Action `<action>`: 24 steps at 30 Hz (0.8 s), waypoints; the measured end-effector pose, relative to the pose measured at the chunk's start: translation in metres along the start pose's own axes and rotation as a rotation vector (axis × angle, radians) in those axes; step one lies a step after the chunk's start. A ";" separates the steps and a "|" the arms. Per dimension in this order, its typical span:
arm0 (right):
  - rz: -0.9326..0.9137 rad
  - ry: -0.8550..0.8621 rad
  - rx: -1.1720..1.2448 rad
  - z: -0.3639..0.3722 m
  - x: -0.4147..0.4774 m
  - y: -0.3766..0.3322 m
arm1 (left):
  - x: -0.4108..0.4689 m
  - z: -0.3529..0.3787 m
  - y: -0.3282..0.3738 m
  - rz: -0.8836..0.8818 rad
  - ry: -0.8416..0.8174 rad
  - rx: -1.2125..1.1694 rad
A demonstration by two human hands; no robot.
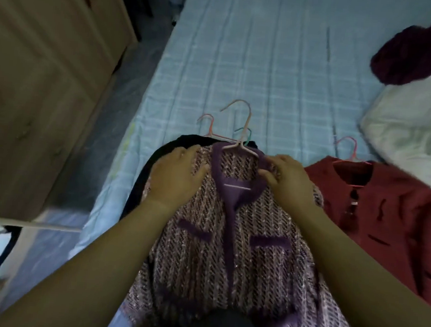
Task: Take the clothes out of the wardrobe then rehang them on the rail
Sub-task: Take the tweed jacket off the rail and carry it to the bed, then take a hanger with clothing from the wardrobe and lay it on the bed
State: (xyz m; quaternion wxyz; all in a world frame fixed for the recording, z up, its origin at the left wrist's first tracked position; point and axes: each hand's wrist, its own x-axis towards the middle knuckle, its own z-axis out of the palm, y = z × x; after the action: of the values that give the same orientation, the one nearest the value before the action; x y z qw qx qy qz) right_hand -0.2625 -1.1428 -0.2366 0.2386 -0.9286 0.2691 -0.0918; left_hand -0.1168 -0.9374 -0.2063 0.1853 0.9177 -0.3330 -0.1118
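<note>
Now, from the head view, a purple jacket (202,252) lies flat on the bed (255,63). It is on a pale hanger (239,139) whose hook points up the bed. A black piece of clothing (143,178) peeks out from under it.

The left hand (176,178) rests flat on the jacket's shoulder. Its fingers are straight, so its grip is wide and holds nothing. The right hand (289,179) has a narrow grip and pinches the jacket's purple collar.

A red top (385,215) on a pink hanger (349,150) lies just beside the jacket, on the right. A brown wardrobe (43,72) stands left of the bed.
</note>
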 end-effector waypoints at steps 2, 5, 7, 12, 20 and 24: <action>-0.030 -0.068 -0.029 0.011 0.002 -0.004 | -0.001 0.012 -0.010 -0.047 -0.061 -0.003; -0.110 -0.090 -0.092 0.025 -0.008 -0.021 | -0.016 0.022 -0.024 -0.098 -0.105 0.023; -0.129 -0.161 -0.119 0.034 -0.017 -0.039 | -0.033 0.021 -0.035 -0.132 -0.117 0.018; -0.232 -0.311 -0.119 0.059 -0.037 -0.116 | -0.094 -0.011 -0.084 -0.232 -0.076 -0.030; -0.680 -0.383 0.023 0.123 -0.082 -0.352 | -0.248 -0.113 -0.225 -0.569 0.251 -0.005; -0.917 -0.369 0.111 0.171 -0.128 -0.490 | -0.341 -0.177 -0.315 -0.692 0.390 0.029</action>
State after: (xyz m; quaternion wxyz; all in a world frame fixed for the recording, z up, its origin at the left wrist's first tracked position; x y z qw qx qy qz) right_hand -0.0953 -0.6425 -0.1492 0.2665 -0.9379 -0.2191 -0.0355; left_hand -0.1359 -0.4436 -0.1484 0.1836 0.9822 0.0360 0.0135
